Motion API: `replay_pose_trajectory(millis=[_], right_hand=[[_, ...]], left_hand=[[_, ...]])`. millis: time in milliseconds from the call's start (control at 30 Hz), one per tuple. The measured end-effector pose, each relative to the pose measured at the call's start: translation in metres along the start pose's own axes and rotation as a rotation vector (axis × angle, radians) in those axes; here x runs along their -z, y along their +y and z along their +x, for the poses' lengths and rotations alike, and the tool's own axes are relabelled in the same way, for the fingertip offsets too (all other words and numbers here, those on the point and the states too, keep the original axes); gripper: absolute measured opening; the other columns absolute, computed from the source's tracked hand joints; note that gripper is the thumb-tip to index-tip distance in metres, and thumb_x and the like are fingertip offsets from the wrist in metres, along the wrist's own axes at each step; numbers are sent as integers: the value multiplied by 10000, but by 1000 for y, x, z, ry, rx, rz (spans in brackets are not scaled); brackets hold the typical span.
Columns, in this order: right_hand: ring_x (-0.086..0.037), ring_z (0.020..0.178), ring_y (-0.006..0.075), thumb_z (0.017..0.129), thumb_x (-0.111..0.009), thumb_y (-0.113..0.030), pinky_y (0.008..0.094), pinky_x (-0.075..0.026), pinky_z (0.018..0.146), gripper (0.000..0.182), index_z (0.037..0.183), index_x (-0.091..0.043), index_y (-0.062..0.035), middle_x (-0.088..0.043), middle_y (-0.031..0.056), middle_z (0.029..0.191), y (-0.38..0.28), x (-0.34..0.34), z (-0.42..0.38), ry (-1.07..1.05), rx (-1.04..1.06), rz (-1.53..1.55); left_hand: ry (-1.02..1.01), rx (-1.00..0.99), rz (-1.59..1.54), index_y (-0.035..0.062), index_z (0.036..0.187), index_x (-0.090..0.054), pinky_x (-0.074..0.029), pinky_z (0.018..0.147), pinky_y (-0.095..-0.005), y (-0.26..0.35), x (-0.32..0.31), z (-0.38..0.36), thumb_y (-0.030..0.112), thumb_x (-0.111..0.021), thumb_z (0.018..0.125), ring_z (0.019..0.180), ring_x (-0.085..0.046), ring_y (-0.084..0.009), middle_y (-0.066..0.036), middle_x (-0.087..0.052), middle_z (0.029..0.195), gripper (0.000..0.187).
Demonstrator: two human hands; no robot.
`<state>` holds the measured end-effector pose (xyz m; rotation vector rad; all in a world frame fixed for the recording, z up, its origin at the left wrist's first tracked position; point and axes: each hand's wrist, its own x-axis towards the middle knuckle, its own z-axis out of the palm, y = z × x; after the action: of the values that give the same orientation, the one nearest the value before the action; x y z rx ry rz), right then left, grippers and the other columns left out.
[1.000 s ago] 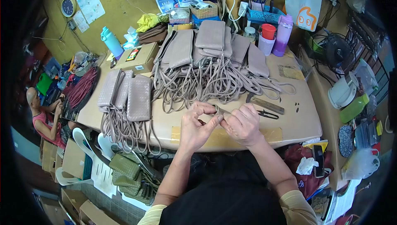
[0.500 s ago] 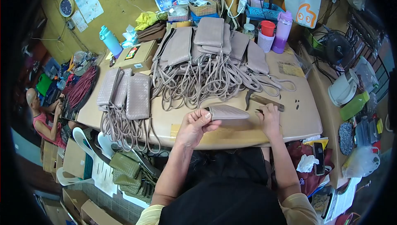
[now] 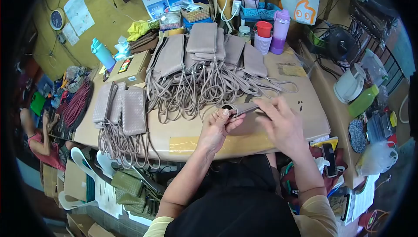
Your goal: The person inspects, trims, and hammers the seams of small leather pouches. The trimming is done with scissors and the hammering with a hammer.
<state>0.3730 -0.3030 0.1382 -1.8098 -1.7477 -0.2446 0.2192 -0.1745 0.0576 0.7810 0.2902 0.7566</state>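
A taupe pouch (image 3: 244, 107) is held up over the table's front half, its dark opening toward the left. My left hand (image 3: 216, 126) pinches its left end between thumb and fingers. At its right end my right hand (image 3: 281, 121) has its fingers around or on the edge; part of this hand is blurred and its exact hold is unclear. Beyond both hands lies a heap of taupe pouches (image 3: 201, 41) with looped straps (image 3: 191, 89). Woven pouches (image 3: 134, 110) with straps lie to the left.
Bottles (image 3: 280, 32), a red cup (image 3: 264, 29) and a cardboard box (image 3: 136, 68) stand along the table's back. Yellow tape (image 3: 187, 144) runs by the front edge. Green woven pouches (image 3: 128, 182) lie on a white chair (image 3: 104, 195). Another person (image 3: 45, 147) sits far left.
My right hand has come up from beside the dark tool on the table to the pouch's right end. The pouch is now tilted, its right end higher. The view has shifted slightly.
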Motion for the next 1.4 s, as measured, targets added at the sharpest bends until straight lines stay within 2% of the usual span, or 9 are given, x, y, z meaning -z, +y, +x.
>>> replay_pose_trajectory(millis=[200, 300, 500, 567, 633, 667, 800, 900, 1400], right_hand=[[-583, 754, 316, 756, -726, -98, 378, -486, 670, 329, 1075, -646, -82, -543, 124, 872, 4, -17, 14, -49, -80, 160], [-560, 688, 207, 749, -715, -34, 294, -457, 630, 207, 951, -673, -36, -532, 80, 808, 35, -68, 14, -17, -94, 315], [-452, 639, 78, 741, -709, 61, 231, -388, 577, 171, 881, -628, 6, -515, 7, 771, 13, -154, -12, 186, -258, 1017], [-520, 661, 120, 747, -718, 34, 262, -428, 598, 163, 863, -607, 8, -554, 35, 816, 14, -172, -20, 140, -302, 998], [-593, 748, 207, 769, -710, -2, 321, -475, 676, 243, 972, -577, 0, -599, 94, 919, 16, -175, -26, -180, -499, 718], [-619, 874, 277, 798, -672, -22, 374, -485, 768, 335, 1094, -515, -18, -610, 150, 1019, 14, -179, -36, 29, -395, 724], [-606, 876, 320, 835, -636, -47, 405, -478, 772, 349, 1150, -485, -38, -568, 158, 979, 20, -134, -31, -52, -401, 651], [-605, 810, 327, 819, -669, -104, 427, -489, 720, 371, 1146, -500, -64, -525, 133, 951, 22, -101, -25, -89, -70, 222], [-623, 757, 349, 756, -697, -99, 449, -499, 651, 292, 978, -512, -54, -502, 142, 952, -21, -83, 0, -237, -137, 79]], left_hand=[[33, -30, 82, -43, 972, -561, -575, 824, -303, -1, -10, -1, 209, -470, 998, 954, -663, -252, -164, -635, 982, 270], [16, -68, 27, -51, 998, -553, -567, 808, -277, 11, -19, -11, 179, -534, 972, 936, -665, -230, -154, -637, 980, 232], [243, -288, 1134, -55, 958, -614, -523, 637, -251, 16, -23, -27, 100, -741, 790, 673, -650, -131, -122, -679, 805, 261], [284, -356, 1199, -51, 895, -641, -511, 584, -263, 9, -9, -23, 71, -721, 788, 613, -641, -116, -103, -663, 699, 181], [214, -125, 1112, -60, 876, -629, -531, 634, -228, -4, 24, -14, 25, -651, 860, 701, -646, -98, -69, -668, 782, 89], [238, -91, 898, -56, 864, -618, -544, 651, -233, -12, 33, -13, 21, -618, 886, 703, -648, -110, -71, -661, 781, 81], [186, 0, 899, -51, 850, -584, -562, 670, -245, -3, 39, -6, 25, -596, 906, 727, -654, -121, -79, -647, 787, 95], [214, 98, 705, -43, 866, -578, -568, 672, -252, -1, 43, 0, 32, -586, 915, 730, -659, -135, -73, -634, 801, 91], [213, 24, 773, -44, 870, -550, -566, 625, -258, -3, 36, 0, 60, -560, 936, 711, -661, -128, -65, -619, 784, 123]])
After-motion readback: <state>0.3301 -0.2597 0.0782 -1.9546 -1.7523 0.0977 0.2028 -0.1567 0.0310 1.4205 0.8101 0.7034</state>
